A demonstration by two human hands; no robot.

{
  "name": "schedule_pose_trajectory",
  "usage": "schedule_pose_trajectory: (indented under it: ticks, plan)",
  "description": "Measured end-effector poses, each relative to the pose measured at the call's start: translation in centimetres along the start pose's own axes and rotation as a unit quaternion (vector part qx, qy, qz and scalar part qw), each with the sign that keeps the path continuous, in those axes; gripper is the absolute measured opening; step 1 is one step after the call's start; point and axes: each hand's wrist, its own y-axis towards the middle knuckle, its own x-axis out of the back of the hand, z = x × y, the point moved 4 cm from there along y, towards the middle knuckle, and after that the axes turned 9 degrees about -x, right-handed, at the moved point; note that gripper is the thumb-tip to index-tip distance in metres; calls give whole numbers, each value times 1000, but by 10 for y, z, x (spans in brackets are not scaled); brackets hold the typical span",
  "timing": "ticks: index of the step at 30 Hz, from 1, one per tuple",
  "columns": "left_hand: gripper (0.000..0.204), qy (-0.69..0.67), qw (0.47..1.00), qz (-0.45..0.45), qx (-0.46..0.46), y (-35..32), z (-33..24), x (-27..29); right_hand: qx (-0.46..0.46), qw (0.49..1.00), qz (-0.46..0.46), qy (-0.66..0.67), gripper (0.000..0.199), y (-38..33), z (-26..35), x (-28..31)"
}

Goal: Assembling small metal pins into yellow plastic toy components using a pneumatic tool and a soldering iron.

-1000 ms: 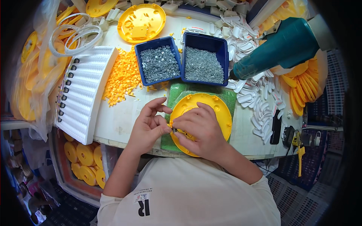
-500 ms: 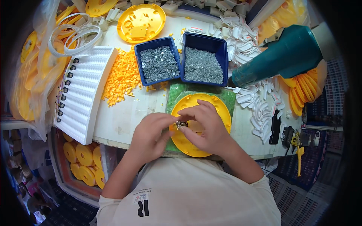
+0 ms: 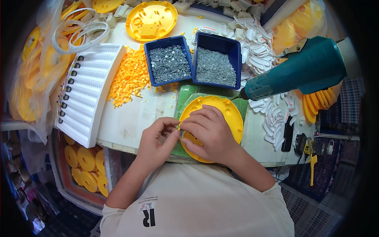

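Both hands pinching a small metal part (image 3: 182,133), shifted to yellow disc (image 3: 227,112) left rim since earlier

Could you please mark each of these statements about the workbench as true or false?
1. Both hands meet at the left edge of the yellow disc. True; left hand, right hand.
2. The disc lies on a red mat. False: the mat is green.
3. Two blue bins of small grey parts sit behind the disc. True.
4. The right hand grips the teal power tool. False: the tool hangs untouched at the right.
5. The loose orange pieces lie inside a bin. False: they are heaped on the bench.
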Motion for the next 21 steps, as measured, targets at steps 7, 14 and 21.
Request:
schedule_pose_trajectory:
  ticks: [7,14,21]
  plan:
    - [21,-64,989,-53,120,-5,13,-2,-18,1000,-4,-18,30,3,-1,-4]
    - [22,-73,989,-16,128,0,18,-8,-32,998,2,-47,29,5,1,-10]
    - [11,67,997,-11,44,6,6,-7,-32,999,-20,-20,32,2,-4,-3]
